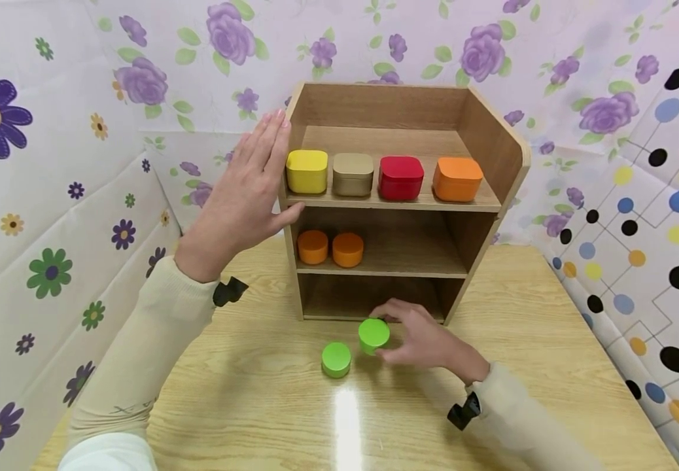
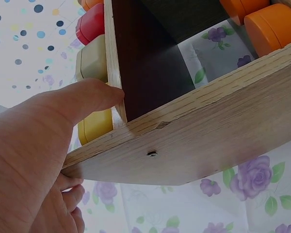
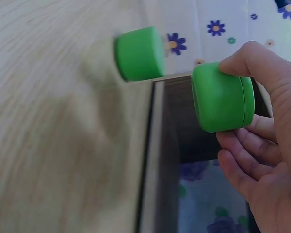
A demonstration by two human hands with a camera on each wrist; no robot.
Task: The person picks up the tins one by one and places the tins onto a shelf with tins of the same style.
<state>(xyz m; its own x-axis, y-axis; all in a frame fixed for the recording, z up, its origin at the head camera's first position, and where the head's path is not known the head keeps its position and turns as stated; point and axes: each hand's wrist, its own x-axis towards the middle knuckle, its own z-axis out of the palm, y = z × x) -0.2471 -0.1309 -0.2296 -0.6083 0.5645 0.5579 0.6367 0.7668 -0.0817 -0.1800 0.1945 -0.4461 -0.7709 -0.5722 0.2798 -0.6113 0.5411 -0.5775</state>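
Observation:
A small wooden shelf unit (image 1: 487,229) stands on the table. My left hand (image 1: 242,190) rests against its left side with straight fingers; in the left wrist view the thumb (image 2: 99,94) touches the front edge of a shelf board. My right hand (image 1: 418,337) pinches a round green container (image 1: 373,335) between thumb and fingertips, in front of the bottom shelf. The right wrist view shows this held green container (image 3: 220,97) up close, with a lid seam around it. A second green container (image 1: 336,360) sits on the table to its left.
On the top shelf stand yellow (image 1: 307,171), beige (image 1: 353,174), red (image 1: 401,177) and orange (image 1: 457,179) square containers. Two round orange containers (image 1: 348,250) are on the middle shelf, at its left. Patterned cloth walls (image 1: 51,216) surround the wooden table (image 1: 245,392).

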